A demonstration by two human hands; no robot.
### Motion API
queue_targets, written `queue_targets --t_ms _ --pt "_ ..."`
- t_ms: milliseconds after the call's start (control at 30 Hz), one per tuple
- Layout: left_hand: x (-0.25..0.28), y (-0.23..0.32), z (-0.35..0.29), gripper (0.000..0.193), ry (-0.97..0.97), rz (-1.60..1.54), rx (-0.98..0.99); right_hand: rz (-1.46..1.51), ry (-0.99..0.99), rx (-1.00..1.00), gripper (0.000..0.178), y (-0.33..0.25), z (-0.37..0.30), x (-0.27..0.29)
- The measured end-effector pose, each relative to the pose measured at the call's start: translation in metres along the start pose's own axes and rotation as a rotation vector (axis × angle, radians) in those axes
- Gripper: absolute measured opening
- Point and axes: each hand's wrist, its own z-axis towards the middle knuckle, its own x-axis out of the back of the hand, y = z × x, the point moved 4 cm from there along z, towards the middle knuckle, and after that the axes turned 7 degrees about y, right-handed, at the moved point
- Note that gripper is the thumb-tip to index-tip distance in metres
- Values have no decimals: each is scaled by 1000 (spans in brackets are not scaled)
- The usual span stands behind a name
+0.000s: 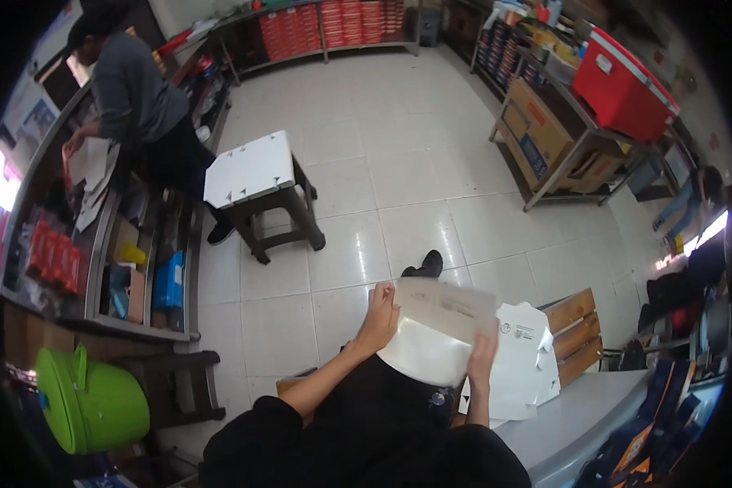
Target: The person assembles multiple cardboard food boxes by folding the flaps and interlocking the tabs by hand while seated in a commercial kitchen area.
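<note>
Left hand (378, 319) is on the job: thumb & fingers pinch the L edge of a white card sheet (427, 354), near its crease. Right hand (483, 354) is at the opp. edge, motion-blurred; it overlaps the sheet there, but can't tell if it's gripping or just pressing. So the sheet sits betw. the 2 hands, above the dark-clothed lap (374, 407). It's bent: far part, greyer w/ small print, stands at an angle to the brighter near part, whose lower edge curves.

Just R of the right hand: white card blanks (519, 366), piled, edges notched, lying partly over a wooden slatted worktop (573, 321). Farther R & closer to the body, a smooth grey surface (586, 411). Straight ahead of both hands, a dark shoe (431, 262) on pale floor tiles (358, 203).

Well fwd-L of left hand: dark stool (289, 215), more white sheets (248, 169) on top. Beyond it, a co-worker in grey top (142, 93), bent over pale sheets (98, 167). Far L & slightly back of left hand, a lime-green bucket (106, 398). Way fwd-R of right hand: red cooler (622, 85) on a metal-framed worktop (565, 104), brown carton (537, 126) underneath.
</note>
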Motion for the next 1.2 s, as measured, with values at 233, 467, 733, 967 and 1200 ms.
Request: queue_targets --t_ms 233,467,733,967,1200 --pt "-5 -60 -68 23 -212 -33 295 -500 -94 -91 25 68 -44 15" --pt "-25 -63 -91 56 -233 -697 990 -518 -117 -13 12 66 -51 13" --pt "-32 -78 -96 65 -595 -639 1196 -45 -507 -969 56 89 -43 30" --pt "-34 -79 -106 62 -672 -489 902 -76 -442 -897 47 98 -43 21" --pt "-46 -83 -124 52 -616 -830 978 208 -335 -876 48 114 -73 13"
